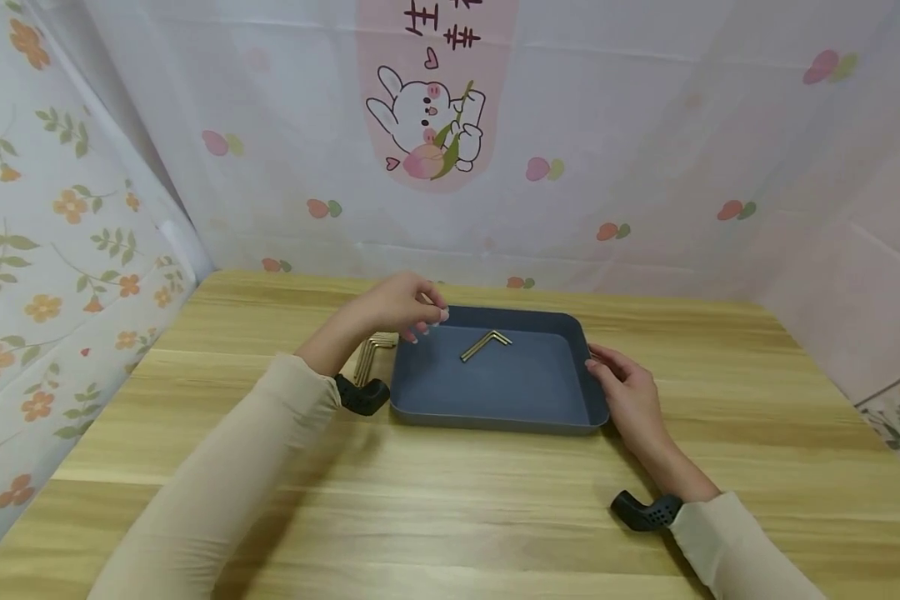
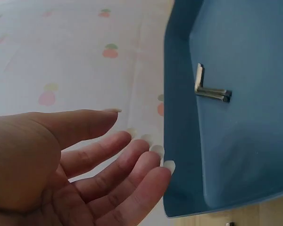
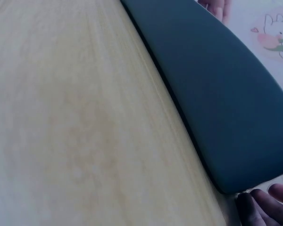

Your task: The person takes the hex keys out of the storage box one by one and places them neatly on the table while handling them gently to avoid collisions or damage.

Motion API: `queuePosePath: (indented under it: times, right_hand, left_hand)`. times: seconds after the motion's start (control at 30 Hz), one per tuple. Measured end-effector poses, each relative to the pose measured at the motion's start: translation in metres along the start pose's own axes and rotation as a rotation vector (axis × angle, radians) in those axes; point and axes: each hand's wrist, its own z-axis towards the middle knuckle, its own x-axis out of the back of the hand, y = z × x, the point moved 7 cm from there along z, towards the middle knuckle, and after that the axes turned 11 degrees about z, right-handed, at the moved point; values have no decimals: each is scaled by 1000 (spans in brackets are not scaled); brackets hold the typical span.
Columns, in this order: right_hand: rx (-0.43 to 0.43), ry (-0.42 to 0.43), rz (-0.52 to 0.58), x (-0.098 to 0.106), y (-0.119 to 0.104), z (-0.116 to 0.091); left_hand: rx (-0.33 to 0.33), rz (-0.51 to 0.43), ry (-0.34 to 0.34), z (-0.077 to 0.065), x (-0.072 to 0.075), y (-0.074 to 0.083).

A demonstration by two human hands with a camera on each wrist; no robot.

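A blue-grey rectangular tray (image 1: 525,383) rests on the table, with a couple of gold-coloured L-shaped hex keys (image 1: 482,344) lying on its floor. My left hand (image 1: 403,307) hovers over the tray's left edge, its fingers loosely bent and nothing between them; the left wrist view shows a gap between thumb (image 2: 89,125) and fingertips. Under that wrist, several more hex keys (image 1: 366,358) lie side by side on the table, partly hidden by the arm. My right hand (image 1: 630,404) holds the tray's right side, thumb on the rim and fingers along the outer wall.
The wooden table (image 1: 450,508) reaches toward me and to both sides of the tray. Behind it hangs a printed cloth (image 1: 615,150) with a rabbit picture, and a flowered cloth (image 1: 67,275) hangs at the left. Each wrist wears a black band (image 1: 648,511).
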Motion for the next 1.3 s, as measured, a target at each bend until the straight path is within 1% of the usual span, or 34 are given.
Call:
queuePosePath:
  times: [0.1, 0.2, 0.4, 0.53, 0.63, 0.73, 0.87, 0.97, 1.13, 1.3]
  right_hand:
    - [5, 6, 1, 0, 0, 1]
    - [9, 11, 1, 0, 0, 1]
    - [6, 15, 0, 0, 1, 1]
    - [5, 11, -4, 0, 2, 0]
    - [9, 15, -5, 0, 2, 0]
    - [15, 23, -5, 0, 0, 0]
    - [18, 21, 3, 0, -1, 0]
    - [21, 14, 21, 0, -3, -1]
    - [23, 6, 31, 0, -3, -1]
    - [19, 10, 16, 1, -3, -1]
  left_hand:
    - [11, 59, -21, 6, 1, 5]
    - [41, 77, -62, 15, -1, 6]
    - [98, 13, -182, 33, -17, 1]
    - [114, -39, -202, 41, -30, 2]
    - [114, -80, -198, 44, -38, 7]
    - [113, -84, -176, 47, -42, 12]
    - [136, -46, -127, 50, -45, 17]
    - [162, -24, -104, 51, -46, 18]
    - [196, -21, -103, 53, -51, 19]
    - [214, -37, -114, 60, -57, 19]
